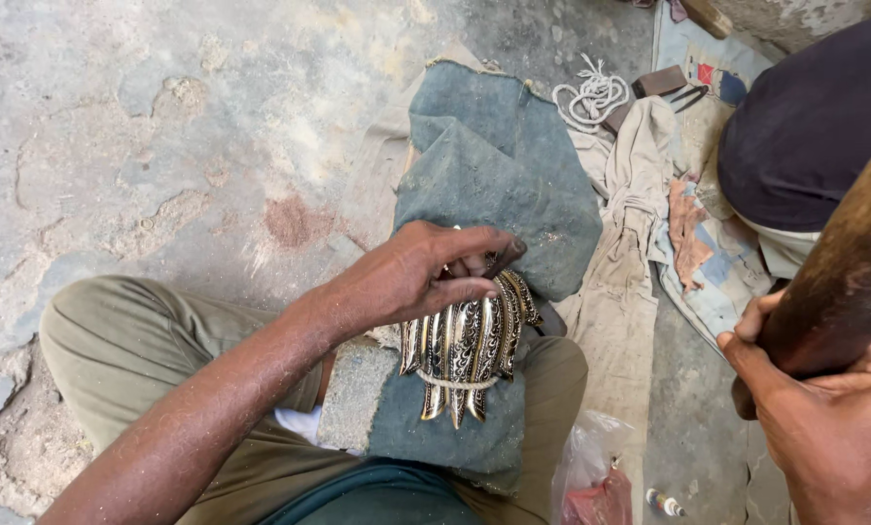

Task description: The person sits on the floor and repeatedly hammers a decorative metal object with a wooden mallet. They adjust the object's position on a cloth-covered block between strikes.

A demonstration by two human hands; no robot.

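My left hand reaches across my lap and pinches a thin dark punch with its tip on the top edge of an ornate metal piece. The piece is a fan of ribbed brass-and-dark strips tied with pale string. It lies on a folded blue-grey cloth pad over my olive-trousered legs. At the right edge my right hand grips a thick brown wooden mallet, raised well apart from the piece.
A coil of white rope lies at the back beside beige rags. A person in dark clothing sits at the top right. A plastic bag and a small vial lie on the rough concrete floor.
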